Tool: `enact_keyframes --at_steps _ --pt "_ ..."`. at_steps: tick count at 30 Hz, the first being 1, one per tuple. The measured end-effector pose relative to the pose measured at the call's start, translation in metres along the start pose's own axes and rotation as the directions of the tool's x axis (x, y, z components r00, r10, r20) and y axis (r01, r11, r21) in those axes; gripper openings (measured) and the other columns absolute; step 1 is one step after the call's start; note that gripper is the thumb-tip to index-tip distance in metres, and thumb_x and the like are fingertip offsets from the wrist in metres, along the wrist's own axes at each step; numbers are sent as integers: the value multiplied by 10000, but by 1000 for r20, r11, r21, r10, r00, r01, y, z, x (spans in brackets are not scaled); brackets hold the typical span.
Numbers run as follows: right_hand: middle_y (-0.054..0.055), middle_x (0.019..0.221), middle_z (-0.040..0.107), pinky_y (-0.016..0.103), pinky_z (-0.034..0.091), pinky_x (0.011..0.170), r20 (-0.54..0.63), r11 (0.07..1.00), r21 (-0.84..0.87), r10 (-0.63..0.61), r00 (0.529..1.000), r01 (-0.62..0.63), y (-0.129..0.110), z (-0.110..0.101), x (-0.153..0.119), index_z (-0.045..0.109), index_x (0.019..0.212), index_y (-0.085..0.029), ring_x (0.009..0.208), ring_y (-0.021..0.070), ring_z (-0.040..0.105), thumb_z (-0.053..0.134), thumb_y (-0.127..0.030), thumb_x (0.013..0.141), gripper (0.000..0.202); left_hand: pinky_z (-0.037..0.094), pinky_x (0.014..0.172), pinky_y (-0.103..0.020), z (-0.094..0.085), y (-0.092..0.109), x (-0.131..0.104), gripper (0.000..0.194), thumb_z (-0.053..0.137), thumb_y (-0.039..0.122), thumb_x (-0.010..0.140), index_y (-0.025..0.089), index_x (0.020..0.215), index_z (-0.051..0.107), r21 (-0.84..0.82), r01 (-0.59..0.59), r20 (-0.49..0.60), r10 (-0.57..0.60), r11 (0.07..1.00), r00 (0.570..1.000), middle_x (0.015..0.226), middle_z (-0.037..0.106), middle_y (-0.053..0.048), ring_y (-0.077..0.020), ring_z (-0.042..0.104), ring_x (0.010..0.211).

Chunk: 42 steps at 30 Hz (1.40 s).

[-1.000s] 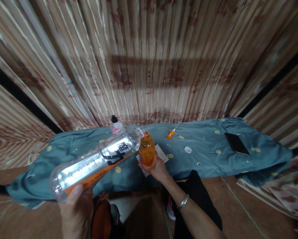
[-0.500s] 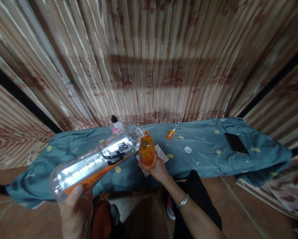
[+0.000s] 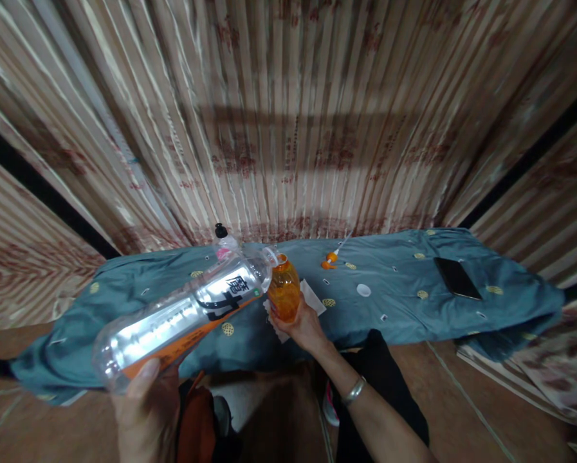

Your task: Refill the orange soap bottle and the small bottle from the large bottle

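Observation:
My left hand [image 3: 148, 392] is wrapped round the lower end of a large clear plastic bottle [image 3: 186, 315] with a silver and orange label. The bottle is tilted, its uncapped neck pointing right and up. Its mouth is at the rim of an orange see-through bottle [image 3: 285, 292], which stands nearly upright in my right hand [image 3: 303, 328]. Whether liquid flows between the two cannot be made out. Under the orange bottle lies a white tissue [image 3: 313, 297]. An orange pump top [image 3: 330, 260] with a clear tube rests on the cloth to the right.
A blue-green cloth [image 3: 394, 315] with yellow patterns covers the narrow table. Behind the large bottle stands a small clear bottle [image 3: 226, 244] with a black top and something pink. A white round cap [image 3: 363, 290] and a black phone [image 3: 457, 278] lie to the right. Curtains [image 3: 288, 128] hang behind.
Almost nothing differs. Both hands keep their hold, and the large bottle's base has tipped very slightly to the left.

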State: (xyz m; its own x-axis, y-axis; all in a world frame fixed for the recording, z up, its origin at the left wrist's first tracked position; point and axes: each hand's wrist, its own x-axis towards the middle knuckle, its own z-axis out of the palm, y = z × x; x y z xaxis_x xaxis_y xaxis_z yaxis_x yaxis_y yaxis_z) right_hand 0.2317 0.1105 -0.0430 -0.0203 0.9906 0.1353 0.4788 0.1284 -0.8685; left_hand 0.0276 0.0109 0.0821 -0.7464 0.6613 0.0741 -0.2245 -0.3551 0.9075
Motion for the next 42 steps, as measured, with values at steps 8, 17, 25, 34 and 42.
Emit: enact_keyframes --at_steps 8,17,25,34,42 --pt "55 1065 799 395 619 841 3 1000 18 11 1000 -11 3 2 1 529 1267 -241 978 290 787 818 -462 757 626 601 902 -460 1 0 0 535 859 422 481 329 980 689 -2 -2 10 2 1000 1000 1031 724 0 -322 641 1105" --pt "64 1051 801 409 619 844 -2 1000 10 4 1000 -4 6 3 1 538 1276 -236 966 295 785 821 -452 754 632 613 788 -369 0 0 -1 596 876 337 469 349 1040 706 -55 22 -3 -23 998 1000 1045 708 2 -293 653 1092" --pt "64 1056 798 411 621 839 -9 1000 8 -9 1000 9 4 2 1 547 1258 -232 967 295 784 814 -455 760 608 599 879 -420 -5 -4 0 610 880 396 495 354 1081 716 -31 23 -8 -24 999 1000 1117 716 -5 -329 636 1156" --pt "63 1080 800 407 615 868 12 1000 21 21 1000 -21 0 0 1 541 1269 -233 1001 291 781 833 -423 744 630 604 769 -349 -3 -2 0 601 880 354 449 324 1032 732 -41 19 -9 -19 999 1000 1064 718 5 -277 647 1039" --pt "58 1065 802 410 621 857 -6 1000 25 1 1000 0 3 2 1 548 1266 -243 989 288 784 816 -447 763 605 602 797 -352 -5 -7 1 610 846 367 535 308 1130 723 -27 -27 8 27 999 1000 1124 725 -4 -270 655 1060"
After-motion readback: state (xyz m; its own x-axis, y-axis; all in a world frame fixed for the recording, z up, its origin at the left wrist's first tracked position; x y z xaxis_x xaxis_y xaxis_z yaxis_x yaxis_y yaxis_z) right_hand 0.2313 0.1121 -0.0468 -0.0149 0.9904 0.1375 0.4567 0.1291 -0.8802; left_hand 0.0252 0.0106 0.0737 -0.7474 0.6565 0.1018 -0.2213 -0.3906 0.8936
